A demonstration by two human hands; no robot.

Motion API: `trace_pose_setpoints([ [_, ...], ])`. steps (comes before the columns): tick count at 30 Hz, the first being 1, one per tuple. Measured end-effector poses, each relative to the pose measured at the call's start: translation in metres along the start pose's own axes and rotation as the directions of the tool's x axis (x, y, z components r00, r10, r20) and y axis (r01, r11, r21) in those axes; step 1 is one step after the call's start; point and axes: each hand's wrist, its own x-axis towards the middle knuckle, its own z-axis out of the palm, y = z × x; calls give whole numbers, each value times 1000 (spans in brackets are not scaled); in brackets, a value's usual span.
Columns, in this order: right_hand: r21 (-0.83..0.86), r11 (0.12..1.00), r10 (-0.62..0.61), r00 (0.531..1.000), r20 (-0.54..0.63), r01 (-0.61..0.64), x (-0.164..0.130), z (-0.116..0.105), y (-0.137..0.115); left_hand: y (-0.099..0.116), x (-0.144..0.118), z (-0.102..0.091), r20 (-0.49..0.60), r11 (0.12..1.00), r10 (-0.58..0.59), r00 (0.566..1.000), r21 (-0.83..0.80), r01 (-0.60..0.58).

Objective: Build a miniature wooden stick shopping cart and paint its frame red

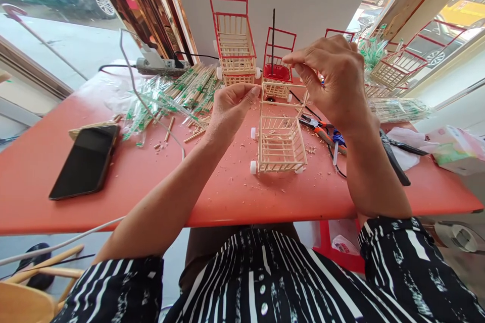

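Note:
An unpainted bamboo-stick toy cart (280, 144) with white wheels stands on the red table (151, 181) in front of me. Its thin handle frame (284, 90) rises at the far end. My left hand (231, 108) pinches the frame's top left corner between thumb and fingers. My right hand (337, 81) hovers over the frame's right end with its fingers curled. A bit of blue shows under its fingers, and I cannot tell whether it holds anything.
Behind stand red-framed carts, one tall (235, 43) and one small (278, 68) with a black stick upright in it. Wrapped stick packs (189, 91) and a power strip (161, 65) lie back left, a phone (85, 161) left, pliers and tools (322, 131) right, a tissue pack (454, 149) far right.

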Motion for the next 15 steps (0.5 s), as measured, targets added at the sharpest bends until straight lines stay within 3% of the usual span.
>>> trace_pose_setpoints([
  [8,47,999,18,1000,-2,-18,3,-3,10,-4,1,0,30,999,37,999,14,-38],
  [15,98,994,-45,998,35,41,4,6,21,-9,0,0,12,999,30,999,13,-30],
])
